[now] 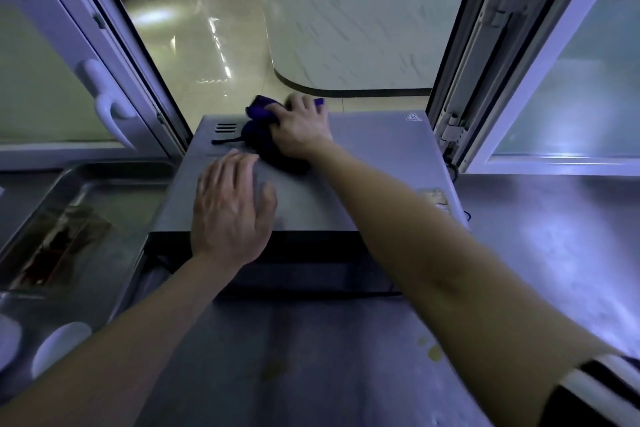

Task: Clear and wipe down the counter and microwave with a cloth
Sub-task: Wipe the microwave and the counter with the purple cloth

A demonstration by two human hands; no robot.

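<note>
On top of the microwave (pixel 367 163), near its far edge, my right hand (pixel 301 128) holds the dark purple cloth (pixel 259 121). The fingers are bent over the bunched fabric and grip it, with the palm pushing down, so that the cloth rubs the metal and does not slip away from me. My left hand (pixel 232 208) lies flat on the same top, closer to the front edge, with the fingers straight and a little spread, and it holds nothing. I think it is there to steady the microwave and to carry my weight while I reach far.

I judge that the wiping of the top is in progress. The counter (pixel 536 253) in front has some yellowish spots (pixel 433 352), so this part probably waits for the cloth. A metal tray (pixel 114 180) stands just beside the microwave on the left.
</note>
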